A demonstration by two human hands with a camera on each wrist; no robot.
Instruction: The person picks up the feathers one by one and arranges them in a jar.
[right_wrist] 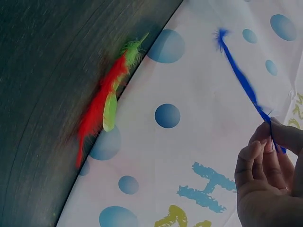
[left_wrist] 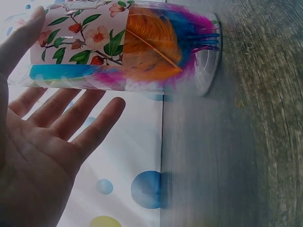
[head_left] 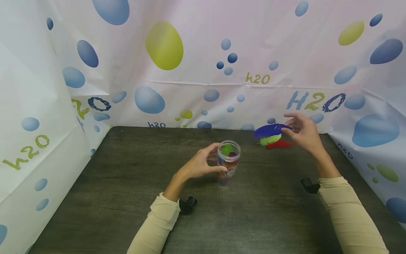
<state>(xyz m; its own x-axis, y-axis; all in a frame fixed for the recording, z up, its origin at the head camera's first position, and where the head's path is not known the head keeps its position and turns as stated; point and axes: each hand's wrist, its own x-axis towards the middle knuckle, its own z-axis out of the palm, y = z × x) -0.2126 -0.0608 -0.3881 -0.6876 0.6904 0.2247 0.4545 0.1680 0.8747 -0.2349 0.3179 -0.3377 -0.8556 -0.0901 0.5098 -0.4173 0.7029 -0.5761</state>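
A clear plastic jar [head_left: 229, 163] with a floral label [left_wrist: 80, 38] stands upright and uncapped near the middle of the table. Orange [left_wrist: 151, 42], blue and magenta feathers show through its wall in the left wrist view. My left hand [head_left: 201, 163] holds the jar from the left, thumb on the near side, fingers reaching behind. Off to the right, my right hand [head_left: 302, 132] pinches a blue feather [right_wrist: 241, 78] by one end, raised above the table. Below it, near the back edge, a red feather [right_wrist: 102, 104] and a lime-green feather [right_wrist: 110, 111] lie together.
The dark wood table [head_left: 127, 176] ends at the back against a white sheet [head_left: 196, 46] printed with bubbles and lettering. Black wrist straps show beside the left wrist [head_left: 188, 204] and the right wrist [head_left: 309, 185].
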